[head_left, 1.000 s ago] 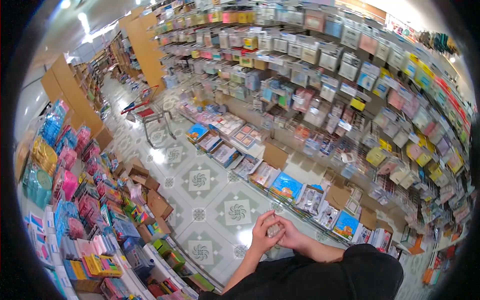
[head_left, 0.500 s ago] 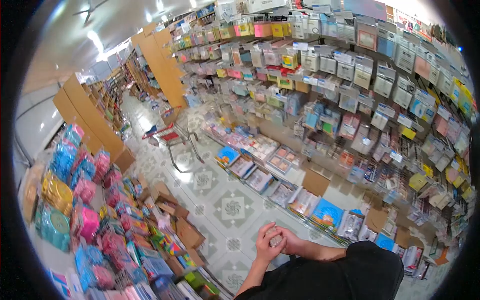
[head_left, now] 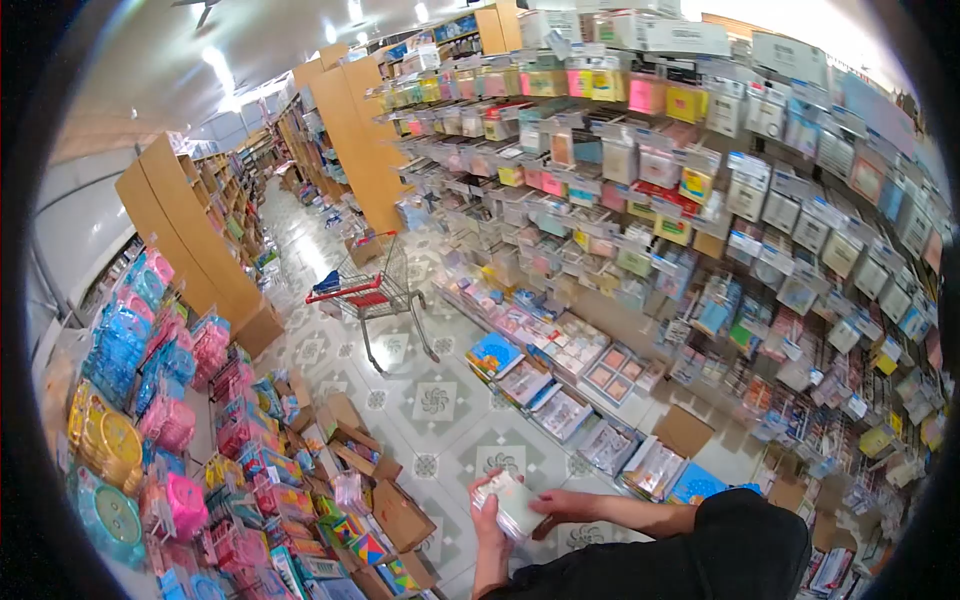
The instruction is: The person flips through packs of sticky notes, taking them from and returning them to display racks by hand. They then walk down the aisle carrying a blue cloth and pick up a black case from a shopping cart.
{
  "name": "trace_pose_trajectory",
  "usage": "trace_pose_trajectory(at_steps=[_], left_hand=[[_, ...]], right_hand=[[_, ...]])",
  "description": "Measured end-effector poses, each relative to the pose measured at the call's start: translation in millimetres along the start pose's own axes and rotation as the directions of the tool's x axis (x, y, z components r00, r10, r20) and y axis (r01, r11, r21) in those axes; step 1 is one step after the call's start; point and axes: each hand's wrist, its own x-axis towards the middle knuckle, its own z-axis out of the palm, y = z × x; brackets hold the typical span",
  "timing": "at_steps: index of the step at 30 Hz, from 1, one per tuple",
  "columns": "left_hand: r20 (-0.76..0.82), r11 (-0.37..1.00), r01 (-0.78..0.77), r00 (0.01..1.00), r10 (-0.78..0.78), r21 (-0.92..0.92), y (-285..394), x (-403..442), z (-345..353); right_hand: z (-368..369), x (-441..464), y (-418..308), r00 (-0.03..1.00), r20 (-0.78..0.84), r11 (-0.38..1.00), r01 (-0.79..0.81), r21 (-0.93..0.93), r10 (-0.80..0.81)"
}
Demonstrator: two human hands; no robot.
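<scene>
Fingers (head_left: pixel 489 507) of left hand (head_left: pixel 491 530), right hand (head_left: pixel 562 506) grasping pale stack (head_left: pixel 515 505), long axis slanting forward-left.

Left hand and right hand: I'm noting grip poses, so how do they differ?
The left hand is upright along the left side of the pale stack, gripping it; the right hand comes in sideways at its right edge, its grip unclear. The left forearm rises from below, while the right forearm extends from a black sleeve at right. Both hands are bare and at the same stack.
</scene>
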Motion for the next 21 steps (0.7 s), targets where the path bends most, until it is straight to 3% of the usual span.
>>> trace_pose_trajectory(at_steps=[2, 5, 8, 11, 12, 14, 15, 17, 18, 19, 21], left_hand=[[-0.030, 0.994, 0.070, 0.997, -0.073, -0.083, 7, 27, -17], [0.024, 0.988, 0.150, 0.989, -0.149, -0.045, 20, 75, -51], [0.274, 0.964, 0.265, 0.926, -0.259, 0.017, 43, 156, -100], [0.355, 0.971, 0.237, 0.909, -0.217, -0.014, 89, 231, -105], [0.361, 0.969, 0.248, 0.904, -0.227, -0.012, 101, 254, -112], [0.360, 0.980, 0.011, 0.929, -0.085, 0.201, 120, 299, -125], [0.366, 0.980, 0.020, 0.926, -0.093, 0.198, 126, 317, -130], [0.304, 0.955, 0.116, 0.931, -0.200, 0.274, 135, 348, -142], [0.291, 0.960, 0.088, 0.942, -0.167, 0.265, 136, 358, -144], [0.292, 0.960, 0.090, 0.941, -0.169, 0.266, 132, 366, -149], [0.152, 0.935, 0.224, 0.950, -0.273, 0.276, 119, 384, -155]], right_hand=[[11, 23, -19, 0.998, 0.058, 0.990, -0.042, 0.133, 0.034], [12, 79, -30, 0.998, -0.027, 0.956, -0.045, 0.291, 0.056], [10, 153, -52, 0.992, -0.120, 0.951, 0.063, 0.303, -0.028], [19, 208, -95, 0.980, -0.177, 0.935, 0.146, 0.324, -0.092], [25, 224, -118, 0.958, -0.230, 0.942, 0.227, 0.248, -0.170], [20, 256, -149, 0.904, -0.347, 0.954, 0.292, 0.071, -0.251], [21, 268, -165, 0.899, -0.358, 0.952, 0.296, 0.073, -0.252], [23, 290, -196, 0.764, -0.475, 0.900, 0.383, -0.209, -0.436], [15, 305, -200, 0.704, -0.505, 0.866, 0.433, -0.252, -0.499], [7, 319, -202, 0.703, -0.507, 0.866, 0.433, -0.251, -0.499], [-10, 344, -209, 0.658, -0.553, 0.851, 0.299, -0.432, -0.512]])
